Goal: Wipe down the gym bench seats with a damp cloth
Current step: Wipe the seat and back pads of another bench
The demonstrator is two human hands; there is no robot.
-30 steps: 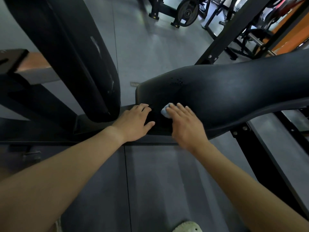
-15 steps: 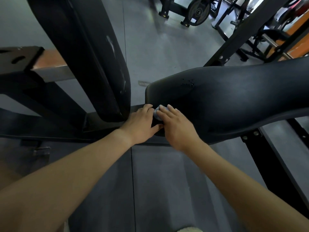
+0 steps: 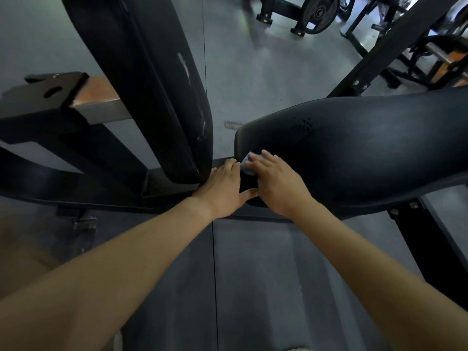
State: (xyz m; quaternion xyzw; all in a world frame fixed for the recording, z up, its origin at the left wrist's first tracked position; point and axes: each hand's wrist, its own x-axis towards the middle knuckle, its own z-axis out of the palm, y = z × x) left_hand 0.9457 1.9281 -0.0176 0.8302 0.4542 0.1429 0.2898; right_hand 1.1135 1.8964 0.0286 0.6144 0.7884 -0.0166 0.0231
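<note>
1. The seat (image 3: 354,153), a black pad, is seen running from the right of the view to a narrow end near the middle.
2. The cloth (image 3: 246,163), small and pale blue-grey, is pressed onto the seat at that narrow end, just inside its edge. Only a corner of it is shown past the fingers.
3. The right hand (image 3: 276,183) is laid palm down over the cloth, with its fingers straight and close together. The cloth is covered, not pinched.
4. The left hand (image 3: 222,186) is set against the seat's narrow end, just beside the right hand. Its fingers are held together and its thumb is stretched along the seat's near edge towards the right hand. Whether the fingertips hook over the edge cannot be told.
5. The back pad (image 3: 141,84), black and scuffed with pale marks, is stood tilted left of the seat. Its lower end is just beside the left hand.
6. Both pads are carried by a black frame (image 3: 76,158), and an orange tube (image 3: 96,95) is seen behind the back pad.
7. A weight plate (image 3: 320,11) is seen far off on the grey floor (image 3: 253,72), at the top of the view.
</note>
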